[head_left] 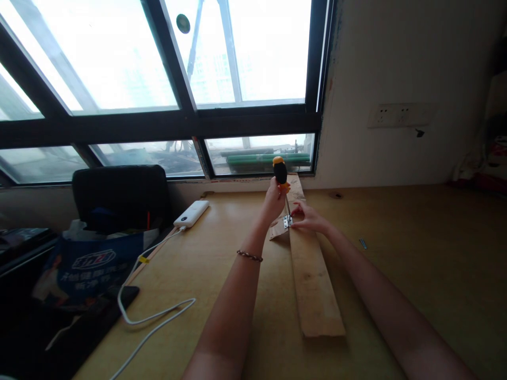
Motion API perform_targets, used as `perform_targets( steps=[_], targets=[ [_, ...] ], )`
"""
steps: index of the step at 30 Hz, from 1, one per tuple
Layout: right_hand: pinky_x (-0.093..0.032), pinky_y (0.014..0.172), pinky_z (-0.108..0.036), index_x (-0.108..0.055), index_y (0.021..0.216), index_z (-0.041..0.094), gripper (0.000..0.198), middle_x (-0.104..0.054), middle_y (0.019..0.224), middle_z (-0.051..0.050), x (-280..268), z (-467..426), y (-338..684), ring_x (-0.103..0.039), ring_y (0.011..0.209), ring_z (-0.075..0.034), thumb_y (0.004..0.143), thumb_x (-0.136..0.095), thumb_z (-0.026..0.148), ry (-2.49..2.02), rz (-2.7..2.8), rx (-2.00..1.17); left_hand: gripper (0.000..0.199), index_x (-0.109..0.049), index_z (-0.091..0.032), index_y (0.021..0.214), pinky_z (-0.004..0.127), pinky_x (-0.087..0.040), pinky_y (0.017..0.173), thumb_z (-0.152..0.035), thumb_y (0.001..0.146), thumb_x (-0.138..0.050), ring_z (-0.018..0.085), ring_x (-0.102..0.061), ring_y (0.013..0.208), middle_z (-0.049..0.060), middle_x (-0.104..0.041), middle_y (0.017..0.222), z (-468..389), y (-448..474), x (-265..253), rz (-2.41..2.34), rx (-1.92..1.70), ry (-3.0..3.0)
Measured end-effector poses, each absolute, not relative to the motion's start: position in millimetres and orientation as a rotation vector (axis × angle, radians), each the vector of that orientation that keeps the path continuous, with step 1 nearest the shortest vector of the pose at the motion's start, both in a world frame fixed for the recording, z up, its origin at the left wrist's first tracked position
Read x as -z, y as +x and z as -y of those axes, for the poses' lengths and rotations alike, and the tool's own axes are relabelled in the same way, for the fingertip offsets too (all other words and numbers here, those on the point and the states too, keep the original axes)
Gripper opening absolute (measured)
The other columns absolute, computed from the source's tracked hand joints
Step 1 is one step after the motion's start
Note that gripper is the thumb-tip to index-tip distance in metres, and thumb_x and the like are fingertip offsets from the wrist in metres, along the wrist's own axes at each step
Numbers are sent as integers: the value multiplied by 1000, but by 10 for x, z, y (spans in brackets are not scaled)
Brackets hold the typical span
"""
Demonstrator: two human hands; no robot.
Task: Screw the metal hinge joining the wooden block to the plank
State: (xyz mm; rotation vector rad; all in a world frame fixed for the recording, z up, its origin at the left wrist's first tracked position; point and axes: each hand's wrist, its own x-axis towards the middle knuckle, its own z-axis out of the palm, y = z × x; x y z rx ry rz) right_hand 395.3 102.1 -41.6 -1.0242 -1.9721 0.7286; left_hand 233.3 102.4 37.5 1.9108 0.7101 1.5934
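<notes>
My left hand is closed round the yellow and black handle of a screwdriver, held upright. Its shaft points down to a silver metal hinge at the left edge of a long wooden plank. From the right, my right hand reaches over the plank, thumb and fingers curled close round the screwdriver's tip and pressed at the hinge's edge. Whether a screw sits under the tip is too small to tell. A smaller piece of wood or card juts out left, beneath the hinge.
The plank lies lengthwise on a wooden table. Small metal pieces lie to the right. A white power bank with a white cable is at the left. Beyond the table's left edge stand a black chair and a blue bag.
</notes>
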Motion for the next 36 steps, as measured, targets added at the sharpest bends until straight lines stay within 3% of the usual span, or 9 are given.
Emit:
perform_targets(
  steps=[8,15,21,31,36],
  targets=[
    [-43,88,-38,-37,117,17,73,-62,93,-5,407,-1017,3957,-59,90,-20,55,-76,26,-1014,1963,-749,27,-44,-17,89,23,-42,63,-27,71,-62,8,-49,64,-3,-51,72,-1014,2434,-343,-802,-1685,1813],
    [-44,87,-38,-38,117,17,74,-61,93,-5,446,-1045,3962,-59,90,-20,55,-76,28,-1007,1944,-766,28,-58,-16,82,21,-43,59,-31,62,-71,11,-53,71,2,-54,85,-977,2384,-383,-979,-1744,1842],
    [-43,88,-40,-37,118,18,76,-61,94,-5,477,-1066,3976,-59,91,-21,54,-77,29,-1007,1943,-764,35,-59,-17,82,22,-43,60,-35,56,-74,12,-54,68,1,-58,76,-947,2339,-409,-1069,-1779,1901],
    [-44,88,-40,-37,118,18,74,-61,93,-5,434,-1028,3962,-59,90,-20,55,-76,27,-1023,1956,-734,31,-50,-19,97,33,-46,79,-24,69,-63,18,-60,88,6,-64,92,-1025,2272,-368,-789,-1597,1858],
    [-44,87,-39,-37,117,17,74,-61,93,-6,446,-1043,3964,-59,90,-20,55,-76,28,-1015,1963,-727,19,-45,-18,93,34,-46,77,-13,76,-48,17,-58,89,7,-60,92,-1042,2336,-358,-654,-1457,1894]
  ],
)
